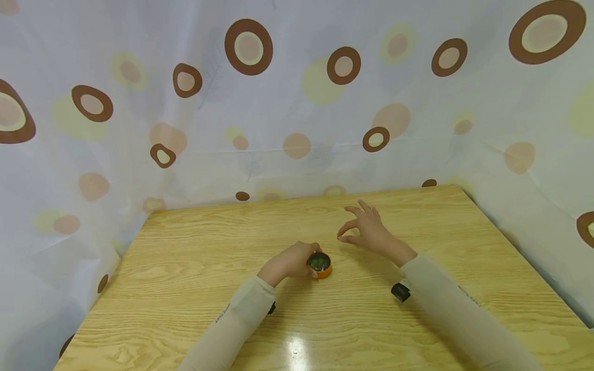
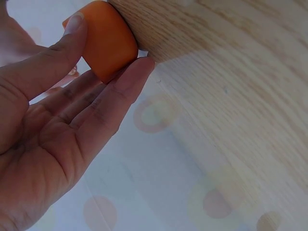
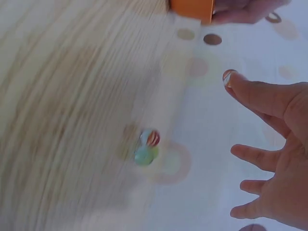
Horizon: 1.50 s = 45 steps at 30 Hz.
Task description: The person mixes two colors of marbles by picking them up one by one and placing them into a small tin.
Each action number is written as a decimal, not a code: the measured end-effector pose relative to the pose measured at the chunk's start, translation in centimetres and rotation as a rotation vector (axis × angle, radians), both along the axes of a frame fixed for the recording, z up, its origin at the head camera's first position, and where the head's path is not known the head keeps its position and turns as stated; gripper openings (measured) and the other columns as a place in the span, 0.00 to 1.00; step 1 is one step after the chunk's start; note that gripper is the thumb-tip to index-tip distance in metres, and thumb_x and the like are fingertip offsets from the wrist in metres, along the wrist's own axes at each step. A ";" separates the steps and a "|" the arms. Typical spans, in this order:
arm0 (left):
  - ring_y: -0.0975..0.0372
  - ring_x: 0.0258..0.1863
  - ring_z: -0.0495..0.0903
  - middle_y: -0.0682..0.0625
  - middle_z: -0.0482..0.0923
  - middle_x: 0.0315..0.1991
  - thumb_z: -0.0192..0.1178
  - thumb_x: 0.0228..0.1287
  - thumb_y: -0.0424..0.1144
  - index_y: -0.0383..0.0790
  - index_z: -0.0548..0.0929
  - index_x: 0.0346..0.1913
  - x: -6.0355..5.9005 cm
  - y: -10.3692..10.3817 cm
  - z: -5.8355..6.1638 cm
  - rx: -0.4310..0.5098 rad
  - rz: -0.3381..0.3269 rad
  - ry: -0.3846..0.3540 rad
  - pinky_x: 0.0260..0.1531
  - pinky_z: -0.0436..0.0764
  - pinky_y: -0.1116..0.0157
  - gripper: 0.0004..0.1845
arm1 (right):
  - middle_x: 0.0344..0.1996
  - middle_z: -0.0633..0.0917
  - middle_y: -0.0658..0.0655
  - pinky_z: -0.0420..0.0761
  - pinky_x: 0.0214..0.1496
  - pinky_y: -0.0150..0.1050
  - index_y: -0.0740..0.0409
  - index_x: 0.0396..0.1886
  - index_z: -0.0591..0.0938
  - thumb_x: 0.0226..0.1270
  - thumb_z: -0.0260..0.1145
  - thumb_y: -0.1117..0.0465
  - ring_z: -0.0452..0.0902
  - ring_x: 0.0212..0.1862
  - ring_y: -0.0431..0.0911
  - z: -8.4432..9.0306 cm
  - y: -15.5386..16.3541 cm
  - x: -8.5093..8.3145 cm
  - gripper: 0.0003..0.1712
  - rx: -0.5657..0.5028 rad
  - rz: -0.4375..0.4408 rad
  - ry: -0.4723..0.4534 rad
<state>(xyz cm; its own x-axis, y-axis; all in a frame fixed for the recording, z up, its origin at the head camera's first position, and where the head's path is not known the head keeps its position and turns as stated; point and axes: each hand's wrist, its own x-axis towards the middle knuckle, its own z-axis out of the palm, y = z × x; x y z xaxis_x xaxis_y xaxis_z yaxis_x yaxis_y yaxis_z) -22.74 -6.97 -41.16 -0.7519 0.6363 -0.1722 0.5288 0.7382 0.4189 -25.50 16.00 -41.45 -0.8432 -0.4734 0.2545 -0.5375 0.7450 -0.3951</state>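
Note:
My left hand (image 1: 293, 260) grips a small round orange cup (image 1: 324, 273) that stands on the table, thumb and fingers on its sides. Dark green contents (image 1: 319, 262) show inside; they are too small to make out clearly. The cup wall (image 2: 108, 41) appears close up in the left wrist view. To the cup's right and a little beyond it, my right hand (image 1: 370, 232) pinches a small orange-and-white marble (image 3: 227, 77) between thumb and index finger, above the table. Its other fingers spread apart. A reddish marble (image 3: 153, 138) and a pale green marble (image 3: 143, 155) lie on the tabletop.
The wood-grained table (image 1: 209, 242) carries the cup and marbles. A pale curtain (image 1: 287, 103) with brown and yellow rings hangs along its back and sides. A black wrist device (image 1: 400, 292) sits under the right sleeve.

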 end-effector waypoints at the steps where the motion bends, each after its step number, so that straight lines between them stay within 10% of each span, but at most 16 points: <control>1: 0.56 0.46 0.80 0.44 0.81 0.48 0.72 0.54 0.37 0.35 0.76 0.56 0.0 0.0 0.0 0.001 0.000 -0.002 0.46 0.78 0.64 0.27 | 0.65 0.68 0.72 0.43 0.61 0.75 0.49 0.34 0.89 0.57 0.73 0.57 0.45 0.69 0.74 0.1 -0.3 0.2 0.05 -0.006 0.023 0.001; 21: 0.57 0.44 0.81 0.43 0.81 0.47 0.71 0.54 0.34 0.35 0.76 0.54 -0.3 0.0 0.3 0.019 -0.023 0.001 0.46 0.78 0.64 0.24 | 0.67 0.66 0.69 0.41 0.63 0.74 0.51 0.36 0.89 0.55 0.74 0.58 0.41 0.71 0.71 0.7 -2.5 2.2 0.08 -0.040 0.220 -0.076; 45: 0.57 0.43 0.80 0.43 0.81 0.46 0.72 0.54 0.36 0.35 0.76 0.55 0.1 -0.3 0.1 0.027 -0.010 0.006 0.43 0.78 0.65 0.25 | 0.64 0.66 0.76 0.43 0.61 0.75 0.57 0.35 0.88 0.60 0.70 0.64 0.43 0.69 0.75 0.0 2.0 0.4 0.04 -0.014 -0.067 -0.039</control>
<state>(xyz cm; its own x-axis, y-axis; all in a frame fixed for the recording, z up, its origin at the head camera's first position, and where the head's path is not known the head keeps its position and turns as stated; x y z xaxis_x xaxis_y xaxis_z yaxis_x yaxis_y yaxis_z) -22.61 -7.27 -41.05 -0.7463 0.6484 -0.1507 0.5386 0.7212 0.4358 -25.15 17.99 -41.41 -0.8824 -0.4123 0.2266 -0.4705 0.7732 -0.4252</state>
